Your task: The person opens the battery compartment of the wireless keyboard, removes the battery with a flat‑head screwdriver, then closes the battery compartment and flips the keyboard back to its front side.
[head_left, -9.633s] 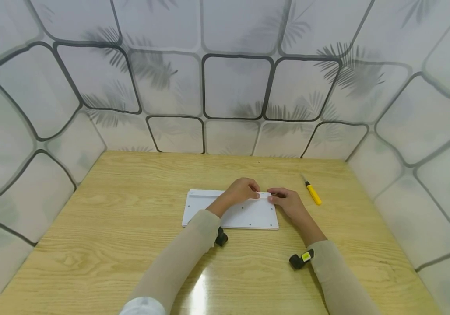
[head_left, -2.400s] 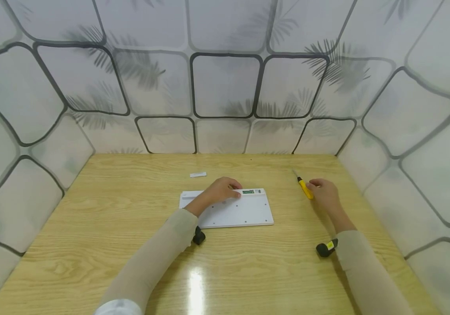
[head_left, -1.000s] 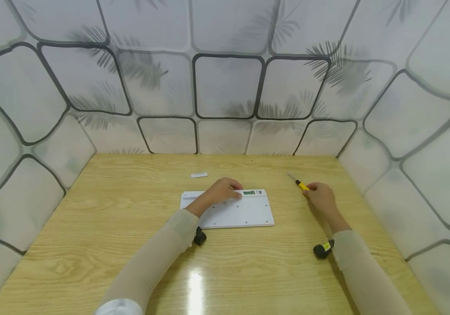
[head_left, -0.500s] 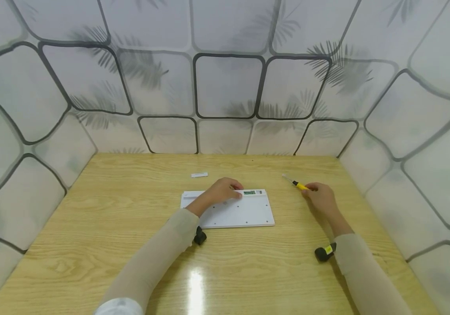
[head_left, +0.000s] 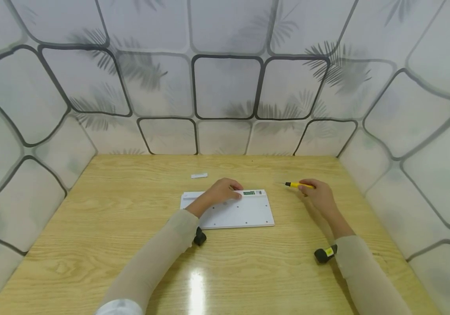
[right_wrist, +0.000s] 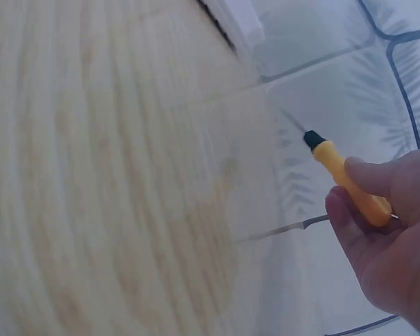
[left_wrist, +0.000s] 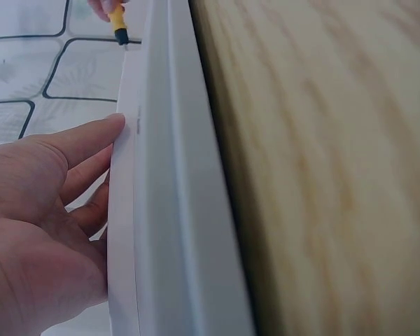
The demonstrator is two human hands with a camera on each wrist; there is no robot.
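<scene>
A white keyboard (head_left: 248, 214) lies underside up on the table, with several small screws. Near the right end of its back ridge, a green strip shows in an uncovered slot (head_left: 249, 193). My left hand (head_left: 222, 191) grips that ridge, thumb on top and fingers over the back edge. The left wrist view shows this hand (left_wrist: 49, 203) against the white side. To the right, my right hand (head_left: 319, 195) holds a yellow screwdriver (head_left: 297, 184) by its handle, the thin shaft pointing left. Thumb and fingers pinch the screwdriver (right_wrist: 336, 164) above the table in the right wrist view.
A small white cover (head_left: 199, 176) lies behind the keyboard. The wooden table (head_left: 130, 245) meets patterned walls (head_left: 225, 135) at the back and sides. Black wrist cameras (head_left: 323, 255) hang at both sleeves.
The small white cover has come off the keyboard and lies behind it. My right hand has taken the screwdriver from the table, lifted it and turned its tip left. The left hand stays on the ridge.
</scene>
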